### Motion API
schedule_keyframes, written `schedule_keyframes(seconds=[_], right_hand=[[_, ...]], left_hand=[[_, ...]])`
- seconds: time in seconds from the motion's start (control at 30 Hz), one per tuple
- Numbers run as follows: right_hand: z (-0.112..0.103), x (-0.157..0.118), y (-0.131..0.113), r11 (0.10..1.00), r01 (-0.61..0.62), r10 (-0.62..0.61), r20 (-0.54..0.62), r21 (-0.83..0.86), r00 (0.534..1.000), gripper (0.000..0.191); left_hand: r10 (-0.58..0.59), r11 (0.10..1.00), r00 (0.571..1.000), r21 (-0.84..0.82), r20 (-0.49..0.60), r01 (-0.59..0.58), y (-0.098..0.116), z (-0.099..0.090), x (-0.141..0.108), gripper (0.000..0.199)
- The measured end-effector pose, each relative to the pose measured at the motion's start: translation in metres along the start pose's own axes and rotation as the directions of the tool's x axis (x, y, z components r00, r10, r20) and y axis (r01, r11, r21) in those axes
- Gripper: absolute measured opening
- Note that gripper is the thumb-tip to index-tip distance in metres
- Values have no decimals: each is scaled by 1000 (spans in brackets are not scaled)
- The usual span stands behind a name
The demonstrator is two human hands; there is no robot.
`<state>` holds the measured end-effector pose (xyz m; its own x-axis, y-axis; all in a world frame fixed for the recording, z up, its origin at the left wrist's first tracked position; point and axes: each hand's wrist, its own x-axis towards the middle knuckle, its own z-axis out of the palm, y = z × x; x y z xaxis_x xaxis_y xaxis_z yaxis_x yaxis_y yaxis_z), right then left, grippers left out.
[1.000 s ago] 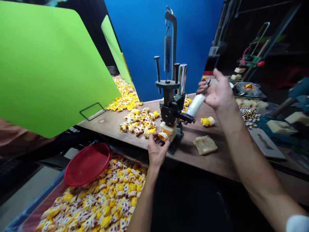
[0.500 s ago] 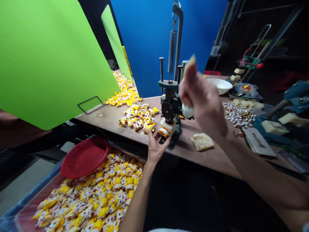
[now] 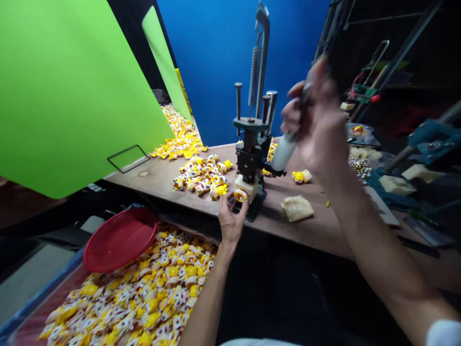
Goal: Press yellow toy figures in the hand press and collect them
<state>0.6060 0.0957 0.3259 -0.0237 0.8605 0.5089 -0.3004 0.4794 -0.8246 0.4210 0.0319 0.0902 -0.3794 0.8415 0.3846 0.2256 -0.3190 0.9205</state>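
Observation:
My left hand (image 3: 232, 221) pinches a small yellow-and-white plastic figure (image 3: 240, 195) between thumb and fingers. A round red-and-yellow side of the figure faces me. It sits against a pale block (image 3: 246, 185) under the head of a green-and-black hand press (image 3: 247, 161). My right hand (image 3: 317, 129), blurred by motion, is raised beside the press lever's pale handle (image 3: 284, 151). Its fingers are loosely curled and apart from the thumb, and I see nothing held in them. Whether its palm touches the handle's upper end is unclear.
Similar figures lie piled (image 3: 203, 175) left of the press and fill a bin (image 3: 21, 327) below, with a red basin (image 3: 120, 240) on top. A yellowish slab (image 3: 297, 208) and a loose figure (image 3: 301, 176) lie to the right. Another press (image 3: 432, 144) stands farther right.
My right hand has moved up and to the right, uncovering more of the lever handle. The figure in my left hand has turned, so its round side now faces me.

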Motion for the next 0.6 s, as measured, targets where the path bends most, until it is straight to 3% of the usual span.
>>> schedule_keyframes(seconds=[0.03, 0.1, 0.17, 0.23, 0.27, 0.33, 0.4, 0.47, 0.53, 0.57, 0.6], right_hand=[[-18, 24, 3, 977, -192, 198, -66, 89, 978, 56], [-57, 48, 27, 900, -387, 420, -167, 200, 892, 61], [-87, 32, 65, 831, -525, 550, -135, 184, 824, 57], [-101, -16, 96, 799, -596, 600, -161, 81, 783, 52], [-102, -46, 106, 805, -593, 582, -194, 3, 790, 50], [-91, -103, 111, 832, -521, 490, -188, -191, 851, 47], [-71, -144, 103, 849, -414, 443, 16, -328, 896, 54], [-50, -163, 95, 866, -371, 459, 238, -335, 856, 56], [-35, -166, 93, 866, -419, 492, 314, -273, 812, 50], [-30, -166, 95, 853, -463, 519, 304, -239, 799, 46], [-27, -165, 97, 835, -512, 550, 275, -203, 788, 45]], left_hand=[[-9, 1000, 1000, -5, -1, 9, 3, -1, 1, 41], [-30, 1000, 999, -8, -29, 30, 9, -6, 4, 41], [-111, 993, 992, -50, -68, 108, 14, -14, 3, 43], [-268, 952, 962, -164, -51, 256, 20, -26, -2, 49], [-358, 908, 934, -238, -10, 345, 22, -33, -6, 52], [-496, 788, 860, -354, 119, 504, 29, -45, -15, 57], [-559, 675, 784, -402, 269, 619, 37, -52, -23, 54], [-575, 592, 708, -389, 411, 706, 45, -54, -29, 47], [-561, 542, 638, -349, 527, 765, 51, -53, -31, 48], [-542, 543, 631, -341, 556, 767, 53, -52, -32, 53], [-512, 571, 650, -343, 561, 746, 54, -51, -32, 58]])
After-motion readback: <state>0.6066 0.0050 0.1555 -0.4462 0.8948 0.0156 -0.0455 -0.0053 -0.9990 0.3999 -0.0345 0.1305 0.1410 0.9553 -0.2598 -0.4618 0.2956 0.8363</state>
